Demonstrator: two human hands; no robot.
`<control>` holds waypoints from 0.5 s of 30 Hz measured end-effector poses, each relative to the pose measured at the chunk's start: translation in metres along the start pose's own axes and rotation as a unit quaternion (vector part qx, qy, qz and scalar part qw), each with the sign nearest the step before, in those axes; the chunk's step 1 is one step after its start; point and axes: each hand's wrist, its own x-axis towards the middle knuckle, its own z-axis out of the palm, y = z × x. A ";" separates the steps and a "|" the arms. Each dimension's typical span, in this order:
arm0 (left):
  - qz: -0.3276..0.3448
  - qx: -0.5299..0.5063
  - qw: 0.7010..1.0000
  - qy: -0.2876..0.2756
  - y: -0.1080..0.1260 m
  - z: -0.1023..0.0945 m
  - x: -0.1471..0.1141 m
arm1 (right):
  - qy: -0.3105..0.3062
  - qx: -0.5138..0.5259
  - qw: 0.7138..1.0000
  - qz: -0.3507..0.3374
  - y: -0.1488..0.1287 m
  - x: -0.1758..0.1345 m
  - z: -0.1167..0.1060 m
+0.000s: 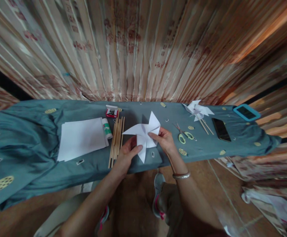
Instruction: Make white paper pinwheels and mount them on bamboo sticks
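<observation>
Between my two hands is a white paper pinwheel [145, 130] with its blades folded in, held just above the cloth-covered table. My left hand [129, 150] grips its lower left side, thumb on top of a lower blade. With thumb and fingers, my right hand [165, 140] pinches the pinwheel near its middle on the right. Wooden sticks [116, 141] lie in a bundle left of the pinwheel. Green-handled scissors [184, 134] lie to the right of my right hand. Whether a pin sits in the pinwheel's centre I cannot tell.
On the left are a stack of white paper [82, 139], a glue stick [107, 128] and a small red box [112, 112]. Finished-looking pinwheels [198, 110] on sticks, a black phone [221, 129] and a blue-framed device [247, 112] lie right. A curtain [138, 49] hangs behind the table [84, 171].
</observation>
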 end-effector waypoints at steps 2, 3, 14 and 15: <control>-0.018 -0.007 1.000 0.001 0.000 0.006 0.001 | -0.002 -0.008 1.000 -0.013 0.001 -0.005 0.007; -0.024 -0.008 1.000 0.014 0.000 0.007 0.002 | -0.004 -0.014 1.000 -0.018 0.002 -0.007 0.009; 0.054 0.040 0.994 0.088 0.004 0.007 0.007 | -0.060 -0.103 0.989 -0.087 0.007 -0.025 0.013; 0.058 0.053 0.993 0.087 0.004 0.007 0.007 | -0.060 -0.114 0.987 -0.093 0.007 -0.026 0.012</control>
